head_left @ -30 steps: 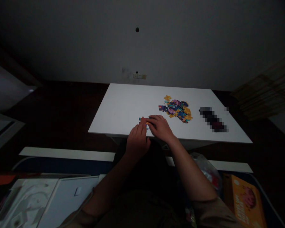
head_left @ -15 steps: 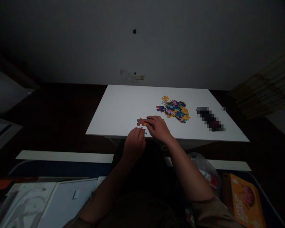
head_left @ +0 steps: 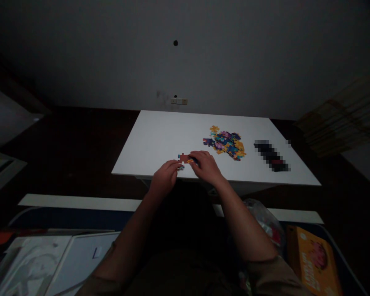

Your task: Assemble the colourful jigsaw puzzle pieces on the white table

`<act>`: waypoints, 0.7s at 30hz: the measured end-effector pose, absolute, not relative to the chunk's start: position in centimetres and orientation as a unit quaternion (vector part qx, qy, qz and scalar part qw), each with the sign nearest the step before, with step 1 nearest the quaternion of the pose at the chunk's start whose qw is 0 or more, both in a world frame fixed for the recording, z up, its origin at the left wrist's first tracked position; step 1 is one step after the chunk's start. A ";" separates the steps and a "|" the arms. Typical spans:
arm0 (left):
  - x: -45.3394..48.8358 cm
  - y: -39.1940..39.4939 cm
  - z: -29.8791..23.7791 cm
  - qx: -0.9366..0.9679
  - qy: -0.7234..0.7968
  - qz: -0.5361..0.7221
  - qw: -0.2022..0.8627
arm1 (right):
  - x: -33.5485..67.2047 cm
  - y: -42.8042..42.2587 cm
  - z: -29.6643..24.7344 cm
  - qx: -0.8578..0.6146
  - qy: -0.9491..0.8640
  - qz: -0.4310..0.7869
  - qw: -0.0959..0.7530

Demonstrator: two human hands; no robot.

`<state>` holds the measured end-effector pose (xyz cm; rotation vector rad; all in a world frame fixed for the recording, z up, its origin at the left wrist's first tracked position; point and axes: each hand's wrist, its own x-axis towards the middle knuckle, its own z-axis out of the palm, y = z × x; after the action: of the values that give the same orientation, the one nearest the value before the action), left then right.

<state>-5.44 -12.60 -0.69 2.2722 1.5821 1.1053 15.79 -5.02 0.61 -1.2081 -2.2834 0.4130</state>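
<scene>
We locate the red-brown puzzle section (head_left: 183, 157) flat on the white surface (head_left: 160, 137), near its front edge. The right hand (head_left: 207, 167) rests its fingertips at the section's right side; we cannot tell whether they grip or merely press. The left hand (head_left: 165, 177) stands apart from the right, fingertips at a small puzzle piece (head_left: 181, 167) just below the section; we cannot tell whether that piece is pinched or only touched.

Handling: we judge the pieces light, thin and fairly stiff, probably card. Tabs may bend or fray if forced, and a joined section may separate if lifted from one end. We recommend holding single pieces by opposite edges, clear of the tabs, and sliding the section with flat fingertips.

Clearance: the front edge runs close below both hands, so a piece pulled toward us could drop. The heap of pieces (head_left: 230, 146) limits movement beyond the right hand. We find the broadest run of bare surface to the left and toward the far edge.
</scene>
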 end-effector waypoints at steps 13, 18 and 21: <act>-8.7 -3.5 1.4 0.740 0.516 0.385 0.194 | 15.9 -5.0 0.8 -0.456 -0.843 0.132 0.252; -8.2 -1.9 1.5 0.749 0.484 0.372 0.255 | 15.9 -5.1 0.8 -0.452 -0.847 0.127 0.248; -8.0 -2.0 1.7 0.747 0.490 0.357 0.271 | 16.0 -5.1 0.7 -0.447 -0.850 0.123 0.249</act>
<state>-8.01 -2.01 1.68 2.0126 1.3202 0.9628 15.96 -5.07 0.73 -1.2172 -2.3156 0.3342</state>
